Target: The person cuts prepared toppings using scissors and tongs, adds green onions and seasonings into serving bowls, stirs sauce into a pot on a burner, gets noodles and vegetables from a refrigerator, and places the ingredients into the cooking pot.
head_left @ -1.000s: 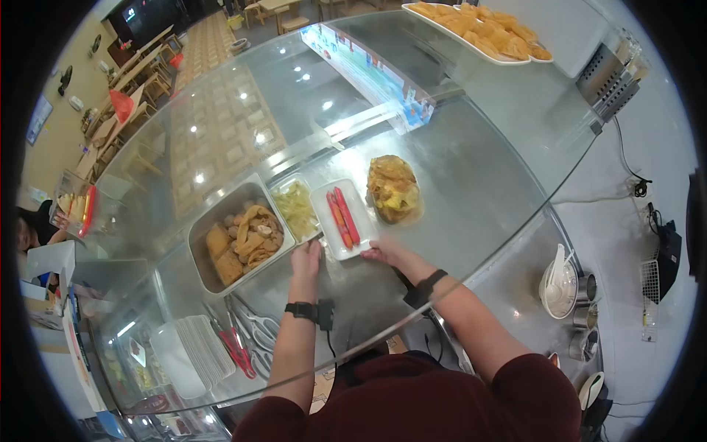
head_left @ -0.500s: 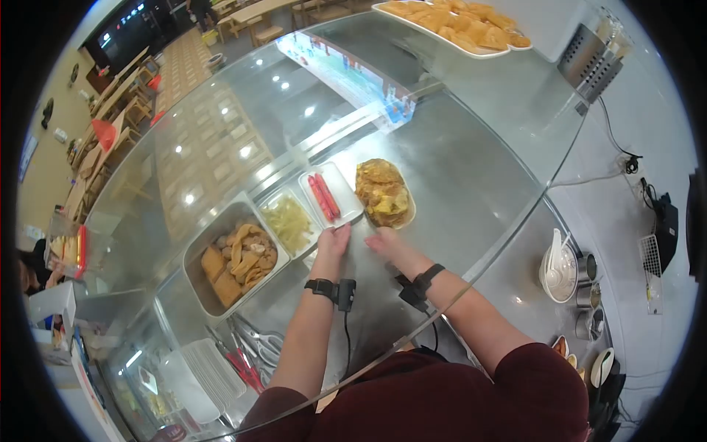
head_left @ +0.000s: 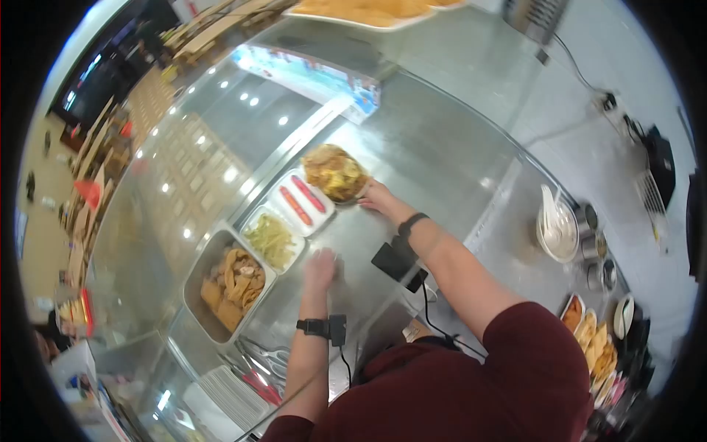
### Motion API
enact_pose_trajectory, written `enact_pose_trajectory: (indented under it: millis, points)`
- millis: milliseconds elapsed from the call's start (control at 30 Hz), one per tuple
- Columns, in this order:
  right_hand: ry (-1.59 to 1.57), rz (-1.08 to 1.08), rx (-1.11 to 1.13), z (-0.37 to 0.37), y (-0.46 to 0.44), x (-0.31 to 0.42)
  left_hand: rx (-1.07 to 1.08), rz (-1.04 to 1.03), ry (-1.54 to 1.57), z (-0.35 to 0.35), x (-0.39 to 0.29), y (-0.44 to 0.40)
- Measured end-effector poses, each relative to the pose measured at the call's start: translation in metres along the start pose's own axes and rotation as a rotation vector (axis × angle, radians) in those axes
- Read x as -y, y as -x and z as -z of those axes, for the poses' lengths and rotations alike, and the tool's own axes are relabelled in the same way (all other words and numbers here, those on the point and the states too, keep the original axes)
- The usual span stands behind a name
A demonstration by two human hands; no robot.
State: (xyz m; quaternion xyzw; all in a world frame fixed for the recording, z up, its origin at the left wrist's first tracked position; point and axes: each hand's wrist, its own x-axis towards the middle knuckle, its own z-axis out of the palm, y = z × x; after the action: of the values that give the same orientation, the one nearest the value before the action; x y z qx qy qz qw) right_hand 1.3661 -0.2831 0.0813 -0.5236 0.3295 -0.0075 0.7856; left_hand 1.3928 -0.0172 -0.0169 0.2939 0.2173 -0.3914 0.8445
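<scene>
Has drawn left hand (head_left: 320,269) off sausage tray (head_left: 318,221); reaches right hand (head_left: 378,197) to fried eggs' (head_left: 335,173) edge; cannot tell either grip.

A plain, dark maroon top (head_left: 471,376) with short sleeves (head_left: 536,342) is being worn. Around the left wrist (head_left: 315,315), a black band (head_left: 313,327) is being worn, with a small, boxy black unit (head_left: 338,330) and thin black cable (head_left: 346,361). Another black band (head_left: 412,224) is being worn around the right wrist (head_left: 405,215); near it, a flat black block (head_left: 398,266) is being joined by a dark cable (head_left: 429,312).
</scene>
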Motion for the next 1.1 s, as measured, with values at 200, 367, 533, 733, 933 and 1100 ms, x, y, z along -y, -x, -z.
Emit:
enact_pose_trajectory:
  millis: [200,367,533,733,933,1100]
  points:
    - [0.272,0.087,0.375,0.057,0.103,-0.008,-0.029,0.153,-0.241,-0.063,0.025,0.072]
    - [0.174,-0.106,0.276,0.178,0.299,-0.081,0.327,0.419,-0.191,-0.083,0.068,0.113]
    - [-0.270,-0.257,-0.547,0.306,0.495,-0.231,0.310,0.517,-0.614,-0.147,0.172,0.160]
    - [-0.618,-0.025,-1.715,0.429,0.657,-0.340,0.598,0.905,-1.064,-0.205,0.407,0.250]
    - [-0.627,0.107,-1.474,0.502,0.712,-0.365,0.813,1.042,-1.549,-0.141,0.640,0.277]
    - [-0.597,0.120,-1.382,0.509,0.716,-0.373,0.631,0.806,-1.396,-0.114,0.693,0.285]
